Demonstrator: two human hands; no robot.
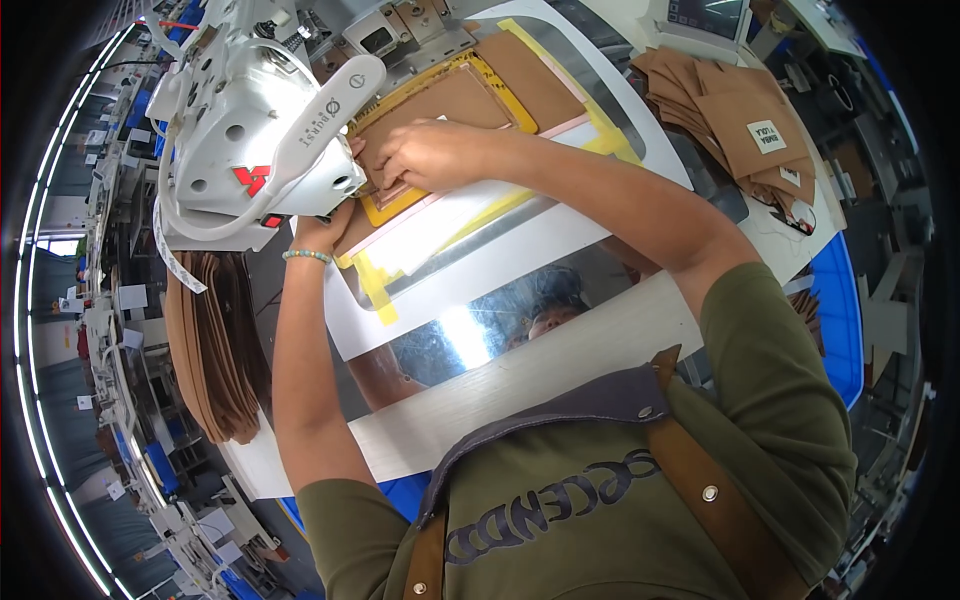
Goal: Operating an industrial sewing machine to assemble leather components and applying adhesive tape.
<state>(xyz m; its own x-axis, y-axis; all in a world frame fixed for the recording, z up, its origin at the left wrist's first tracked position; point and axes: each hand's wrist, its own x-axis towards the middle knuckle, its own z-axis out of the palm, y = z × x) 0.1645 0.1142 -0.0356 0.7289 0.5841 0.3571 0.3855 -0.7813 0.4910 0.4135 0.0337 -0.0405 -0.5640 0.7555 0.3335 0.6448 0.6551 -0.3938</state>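
Brown panel (438, 101) laid inside the yellow frame (505, 93); what remains is unclear. Your right hand (432, 155) curls over it, your left hand (321, 230) is partly hidden by the sewing-machine head (235, 125); neither grip can be told.

long light strips (50, 494), bright window (63, 244)

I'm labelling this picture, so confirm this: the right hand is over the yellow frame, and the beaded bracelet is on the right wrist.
Wrong wrist: the head view shows the beaded bracelet on the left. The right hand is over the yellow frame, as stated.
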